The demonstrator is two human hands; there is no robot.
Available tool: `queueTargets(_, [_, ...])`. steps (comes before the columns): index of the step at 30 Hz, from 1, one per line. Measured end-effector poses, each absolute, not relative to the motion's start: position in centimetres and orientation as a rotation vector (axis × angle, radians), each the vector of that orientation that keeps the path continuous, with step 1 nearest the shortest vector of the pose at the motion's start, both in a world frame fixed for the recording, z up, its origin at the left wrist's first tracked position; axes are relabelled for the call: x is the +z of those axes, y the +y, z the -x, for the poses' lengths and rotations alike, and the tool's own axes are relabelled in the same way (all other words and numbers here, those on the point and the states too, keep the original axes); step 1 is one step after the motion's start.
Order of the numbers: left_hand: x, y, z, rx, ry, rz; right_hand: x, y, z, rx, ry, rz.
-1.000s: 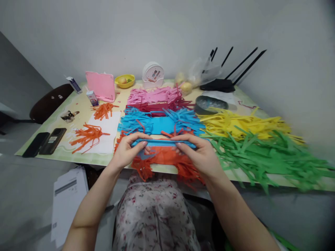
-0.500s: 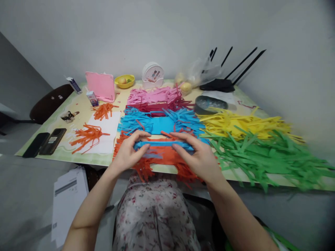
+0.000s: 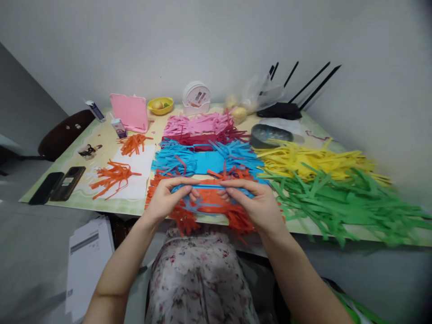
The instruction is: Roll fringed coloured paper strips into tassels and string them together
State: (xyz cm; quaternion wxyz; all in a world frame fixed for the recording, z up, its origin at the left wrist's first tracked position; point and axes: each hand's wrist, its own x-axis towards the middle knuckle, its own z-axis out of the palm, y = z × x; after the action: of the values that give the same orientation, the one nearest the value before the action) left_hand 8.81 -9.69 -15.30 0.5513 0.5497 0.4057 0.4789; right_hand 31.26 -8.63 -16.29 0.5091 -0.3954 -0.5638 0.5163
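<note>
My left hand (image 3: 167, 199) and my right hand (image 3: 254, 202) each pinch one end of a blue paper strip (image 3: 209, 186), held level just above the near table edge. The strip's lower layer sags in a loop between my hands. Beneath it lies a pile of fringed orange paper (image 3: 216, 204) that overhangs the edge. Behind that are fringed blue paper (image 3: 205, 159) and pink paper (image 3: 199, 125).
Yellow strips (image 3: 313, 159) and green strips (image 3: 340, 200) cover the right of the table. Orange scraps (image 3: 113, 173) lie on white paper at the left, beside two phones (image 3: 57, 183). A pink tablet (image 3: 128, 111), yellow bowl (image 3: 159, 104), router (image 3: 280, 109) and tape roll (image 3: 270, 133) stand farther back.
My hands have drawn slightly closer together and lower. The blue strip, flat and folded before, has opened so its lower layer droops in a loop.
</note>
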Motion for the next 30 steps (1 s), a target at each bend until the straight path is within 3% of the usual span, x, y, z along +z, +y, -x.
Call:
queueTargets(8, [-16.9, -9.4, -9.1, 1.213, 0.844, -1.099, -17.3, -8.1, -30.8, 1.302, -1.242, 0.818])
queueTargets(15, [-13.6, -10.1, -7.7, 1.027, 1.038, -1.931, -15.3, -9.3, -31.3, 0.677, -1.776, 0.683])
queueTargets(21, [-12.6, -10.0, -8.5, 0.763, 0.971, -2.219, -14.5, -9.8, -31.3, 0.522, -1.960, 0.519])
queueTargets(25, [-13.9, -9.7, -8.2, 0.821, 1.121, -2.572, -14.0, -9.3, -32.7, 0.706, -2.093, 0.639])
queueTargets(30, [-14.8, -9.9, -7.5, 1.119, 1.075, -3.072, -13.6, -7.3, -32.4, 1.430, -1.925, 0.849])
